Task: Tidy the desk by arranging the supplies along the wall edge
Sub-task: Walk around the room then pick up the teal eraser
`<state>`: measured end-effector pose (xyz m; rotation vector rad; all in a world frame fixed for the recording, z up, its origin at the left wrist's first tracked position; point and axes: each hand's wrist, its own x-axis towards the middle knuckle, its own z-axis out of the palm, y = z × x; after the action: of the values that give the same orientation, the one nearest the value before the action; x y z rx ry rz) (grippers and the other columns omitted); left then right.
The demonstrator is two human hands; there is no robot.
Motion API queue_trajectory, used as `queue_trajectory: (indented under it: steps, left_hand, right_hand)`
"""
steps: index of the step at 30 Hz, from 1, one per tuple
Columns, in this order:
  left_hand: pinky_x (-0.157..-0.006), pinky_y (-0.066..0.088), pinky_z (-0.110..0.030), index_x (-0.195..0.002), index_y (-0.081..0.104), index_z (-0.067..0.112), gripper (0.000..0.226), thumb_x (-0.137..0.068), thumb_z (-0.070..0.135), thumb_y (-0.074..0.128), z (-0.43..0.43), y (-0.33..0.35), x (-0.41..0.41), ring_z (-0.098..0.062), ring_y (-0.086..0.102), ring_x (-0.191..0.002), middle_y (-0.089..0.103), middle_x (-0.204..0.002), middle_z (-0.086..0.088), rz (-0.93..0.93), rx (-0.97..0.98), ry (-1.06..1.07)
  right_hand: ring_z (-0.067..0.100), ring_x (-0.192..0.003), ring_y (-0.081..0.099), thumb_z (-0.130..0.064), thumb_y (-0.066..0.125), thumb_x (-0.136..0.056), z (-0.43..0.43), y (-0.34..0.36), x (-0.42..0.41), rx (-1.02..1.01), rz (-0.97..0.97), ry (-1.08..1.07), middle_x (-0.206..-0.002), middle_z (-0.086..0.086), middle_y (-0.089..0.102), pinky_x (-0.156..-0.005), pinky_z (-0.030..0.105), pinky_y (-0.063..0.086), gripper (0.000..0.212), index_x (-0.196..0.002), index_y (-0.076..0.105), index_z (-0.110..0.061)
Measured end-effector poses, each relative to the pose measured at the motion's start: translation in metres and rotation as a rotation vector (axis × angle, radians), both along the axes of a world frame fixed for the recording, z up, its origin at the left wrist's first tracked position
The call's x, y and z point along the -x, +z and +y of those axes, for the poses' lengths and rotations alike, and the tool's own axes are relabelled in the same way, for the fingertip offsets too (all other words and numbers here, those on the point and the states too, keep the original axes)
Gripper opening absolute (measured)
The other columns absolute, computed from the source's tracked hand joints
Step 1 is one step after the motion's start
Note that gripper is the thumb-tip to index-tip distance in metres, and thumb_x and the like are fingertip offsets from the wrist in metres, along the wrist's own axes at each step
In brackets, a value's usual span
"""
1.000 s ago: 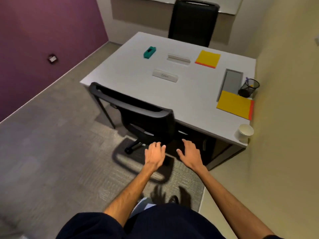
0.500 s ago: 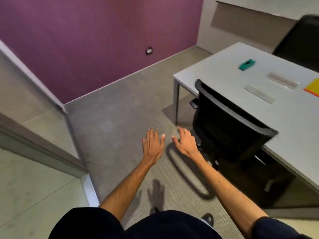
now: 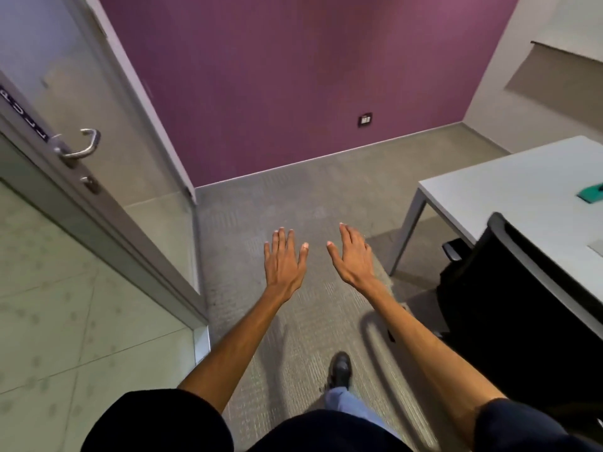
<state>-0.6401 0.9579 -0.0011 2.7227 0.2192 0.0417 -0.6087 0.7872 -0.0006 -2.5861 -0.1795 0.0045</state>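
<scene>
The white desk shows only its near-left corner at the right edge of the view. A teal stapler-like object lies on it, cut off by the frame. The other supplies are out of view. My left hand and my right hand are stretched out flat over the grey carpet, palms down, fingers apart, holding nothing. Both hands are well to the left of the desk.
A black office chair stands against the desk at the right. A glass door with a metal handle stands at the left. A purple wall lies ahead, with grey carpet between. My shoe is on the carpet.
My view has swung left, away from the desk toward the door and purple wall. Most of the desk and its supplies have left the frame. Both hands stay flat and empty.
</scene>
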Motion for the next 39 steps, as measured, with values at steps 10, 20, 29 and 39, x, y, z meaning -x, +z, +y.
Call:
queue_trajectory:
  steps: [10, 20, 29, 39]
  left_hand:
    - [-0.127, -0.002, -0.045, -0.159, 0.007, 0.021, 0.063, -0.104, 0.051, 0.018, 0.039, -0.013, -0.171, -0.023, -0.002, -0.156, 0.004, -0.167, -0.009, 0.022, 0.003, 0.035]
    - [-0.127, 0.002, -0.048, -0.159, 0.004, 0.017, 0.068, -0.103, 0.054, 0.019, 0.005, -0.003, -0.348, -0.023, -0.004, -0.156, 0.002, -0.167, -0.010, 0.058, -0.047, -0.037]
    - [-0.126, 0.007, -0.050, -0.158, 0.005, 0.008, 0.072, -0.104, 0.050, 0.026, -0.036, -0.016, -0.526, -0.022, -0.001, -0.156, 0.005, -0.167, -0.008, 0.093, -0.058, -0.120]
    - [-0.125, 0.015, -0.052, -0.158, 0.013, 0.008, 0.074, -0.102, 0.054, 0.028, -0.094, -0.001, -0.766, -0.024, 0.010, -0.155, 0.015, -0.166, -0.010, 0.035, -0.077, -0.319]
  right_hand:
    - [0.022, -0.153, 0.011, -0.053, 0.030, -0.101, 0.025, -0.013, -0.182, -0.017, 0.023, 0.035, -0.165, 0.007, 0.010, -0.123, 0.051, 0.012, 0.073, -0.157, 0.005, -0.014]
    - [0.022, -0.152, 0.015, -0.053, 0.031, -0.101, -0.010, -0.007, -0.343, -0.020, 0.040, -0.013, -0.164, 0.007, 0.016, -0.121, 0.053, 0.016, 0.071, -0.156, 0.011, -0.012]
    - [0.024, -0.150, 0.021, -0.051, 0.035, -0.100, -0.055, -0.019, -0.499, -0.025, 0.061, -0.142, -0.160, 0.009, 0.024, -0.119, 0.053, 0.021, 0.069, -0.154, 0.021, -0.010]
    - [0.023, -0.148, 0.024, -0.051, 0.033, -0.101, -0.115, -0.018, -0.699, 0.019, 0.066, -0.323, -0.158, 0.008, 0.027, -0.119, 0.050, 0.022, 0.065, -0.152, 0.025, -0.011]
